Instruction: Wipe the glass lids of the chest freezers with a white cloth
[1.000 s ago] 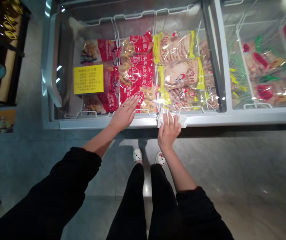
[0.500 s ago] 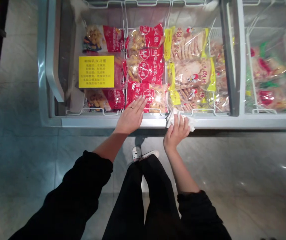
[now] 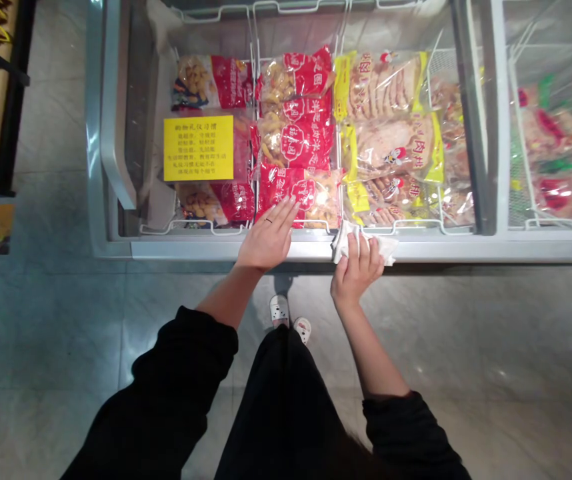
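A chest freezer with a clear top lies in front of me, its silvery front rim running across the view. My left hand rests flat on the glass by the rim, fingers stretched out, above a red food bag inside. A ring shows on one of its fingers. My right hand presses a crumpled white cloth onto the front rim, fingers bent over it. Below the glass on that side are yellow-edged bags of meat slices.
A yellow printed notice is stuck on the glass at left. White wire dividers separate the bags. Another freezer section continues to the right. A dark-framed shelf stands at far left. Grey tiled floor lies below.
The view has shifted slightly, so the freezer appears a little further right. My left hand keeps its place on the glass, and my right hand still holds the cloth on the rim. One foot has moved.
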